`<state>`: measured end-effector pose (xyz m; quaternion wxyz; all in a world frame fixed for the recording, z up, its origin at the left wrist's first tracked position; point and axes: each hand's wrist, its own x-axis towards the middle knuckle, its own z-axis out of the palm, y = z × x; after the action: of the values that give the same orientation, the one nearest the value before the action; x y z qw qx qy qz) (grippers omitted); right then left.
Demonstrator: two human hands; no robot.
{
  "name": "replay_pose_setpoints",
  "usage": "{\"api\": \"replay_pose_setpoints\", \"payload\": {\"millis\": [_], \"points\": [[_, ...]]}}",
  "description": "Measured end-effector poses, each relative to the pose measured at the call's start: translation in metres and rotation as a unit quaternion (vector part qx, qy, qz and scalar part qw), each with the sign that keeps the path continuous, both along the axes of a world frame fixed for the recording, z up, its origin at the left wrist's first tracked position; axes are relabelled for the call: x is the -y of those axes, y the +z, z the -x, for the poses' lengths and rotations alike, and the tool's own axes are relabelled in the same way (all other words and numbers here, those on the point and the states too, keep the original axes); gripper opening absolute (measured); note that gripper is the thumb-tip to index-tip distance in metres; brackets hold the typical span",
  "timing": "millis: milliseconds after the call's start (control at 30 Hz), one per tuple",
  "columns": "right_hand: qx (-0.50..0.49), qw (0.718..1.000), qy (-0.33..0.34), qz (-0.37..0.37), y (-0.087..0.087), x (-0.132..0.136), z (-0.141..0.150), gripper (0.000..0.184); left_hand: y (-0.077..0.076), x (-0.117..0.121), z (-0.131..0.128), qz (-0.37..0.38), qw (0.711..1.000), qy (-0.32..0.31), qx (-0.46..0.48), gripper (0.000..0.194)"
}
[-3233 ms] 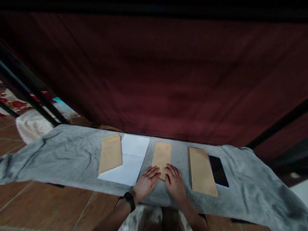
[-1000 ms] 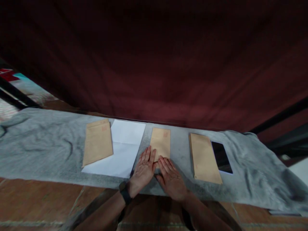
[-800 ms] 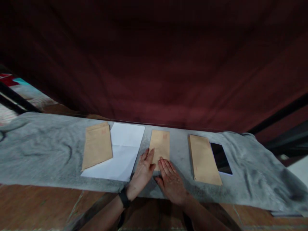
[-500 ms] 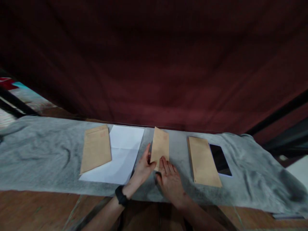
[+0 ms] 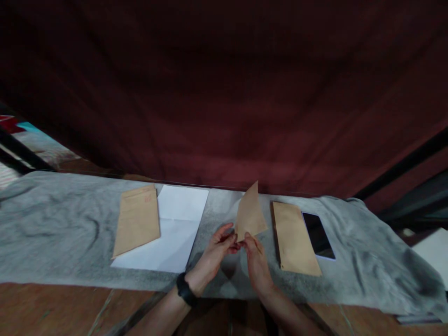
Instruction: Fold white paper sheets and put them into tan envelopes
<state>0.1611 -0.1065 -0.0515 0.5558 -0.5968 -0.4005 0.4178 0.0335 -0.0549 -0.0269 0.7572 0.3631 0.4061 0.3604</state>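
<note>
A brown paper envelope (image 5: 250,212) is held up at a tilt over the grey cloth, in the middle of the head view. My left hand (image 5: 221,247) pinches its lower left corner with thumb and fingers. At the near edge, my right hand (image 5: 256,259) grips the same envelope, thumb on top. The fingertips of both hands almost meet there. To the left, more brown envelopes (image 5: 138,221) lie partly over white paper sheets (image 5: 182,228). On the right rests a stack of brown envelopes (image 5: 296,238).
A dark-screened phone (image 5: 319,235) lies beside the right-hand stack. Grey cloth (image 5: 66,224) covers the long narrow surface. Behind it hangs a dark red curtain (image 5: 224,116). Tiled floor (image 5: 45,308) shows at the near edge.
The envelope was lying flat under my right palm; now it is lifted, turned and tilted. My right hand has gone from pressing flat to gripping, and my left has closed on the corner.
</note>
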Motion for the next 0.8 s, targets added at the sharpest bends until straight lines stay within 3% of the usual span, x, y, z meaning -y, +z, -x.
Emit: {"api": "replay_pose_setpoints", "payload": {"millis": [100,267,367,467,533,600,633,700,800], "points": [[0.001,1.0,-0.027,0.006,-0.008,0.004,0.001,0.055,0.002,-0.003,0.0,0.004,1.0,-0.002,0.003,0.059],[-0.025,0.998,0.044,0.027,-0.015,0.015,0.006,0.054,0.003,-0.011,0.003,-0.08,0.995,-0.048,-0.044,0.044],[-0.11,0.975,0.166,0.097,-0.007,0.021,0.005,0.041,-0.003,-0.018,0.013,-0.091,0.986,-0.054,-0.132,0.045],[-0.109,0.942,0.291,0.131,0.006,0.02,-0.004,0.039,-0.012,-0.02,0.023,-0.096,0.975,-0.07,-0.188,0.043],[-0.019,0.959,0.269,0.085,0.011,0.014,-0.013,0.045,-0.016,-0.02,0.028,-0.115,0.963,-0.078,-0.231,0.04],[0.144,0.972,0.185,0.01,0.011,0.007,-0.02,0.046,-0.017,-0.02,0.031,-0.129,0.946,-0.089,-0.283,0.037],[0.238,0.959,0.15,-0.022,0.009,0.005,-0.024,0.045,-0.016,-0.02,0.032,-0.137,0.936,-0.098,-0.31,0.036],[0.401,0.904,0.132,-0.062,0.002,0.003,-0.027,0.044,-0.012,-0.021,0.034,-0.17,0.901,-0.121,-0.38,0.038],[0.536,0.82,0.176,-0.094,-0.013,0.01,-0.026,0.051,-0.006,-0.022,0.034,-0.273,0.793,-0.106,-0.535,0.035]]}}
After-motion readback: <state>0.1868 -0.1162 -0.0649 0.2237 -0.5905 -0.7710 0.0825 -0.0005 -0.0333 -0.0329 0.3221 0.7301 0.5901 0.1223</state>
